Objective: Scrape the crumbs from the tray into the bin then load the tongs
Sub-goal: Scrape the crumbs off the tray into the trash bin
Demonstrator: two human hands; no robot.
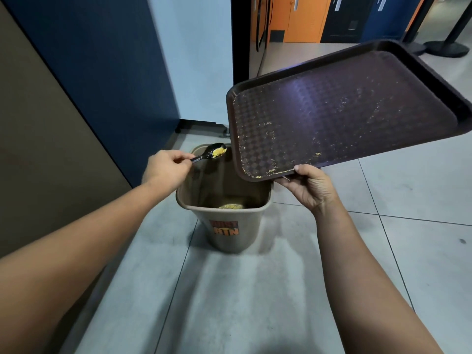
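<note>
The dark brown plastic tray (344, 108) is held in the air, tilted so that its near left corner dips lowest, right over the open top of the tan waste bin (227, 226) standing on the grey tiled floor (255, 290). The right hand (310, 186) grips the tray by its near edge close to that low corner, thumb curled over the rim on top and the fingers under the tray, out of sight. Fine yellow crumbs (268, 172) are scattered across the tray's patterned surface, thickest along the near rim just left of the right thumb and near the low corner. The left hand (166, 169) is closed round the handle of a black plastic spoon (210, 153), pinching it between thumb and curled fingers; the spoon's bowl points to the right, carries a clump of yellow crumbs and hangs over the far side of the bin's opening, just beside the tray's left edge without touching it. The left hand itself is above the bin's left rim, well apart from the right hand, with the bin's mouth between them. Inside the bin, at the bottom, lies a yellowish heap of crumbs (231, 206). The bin's front bears an orange label (224, 227) with blurred lettering.
</note>
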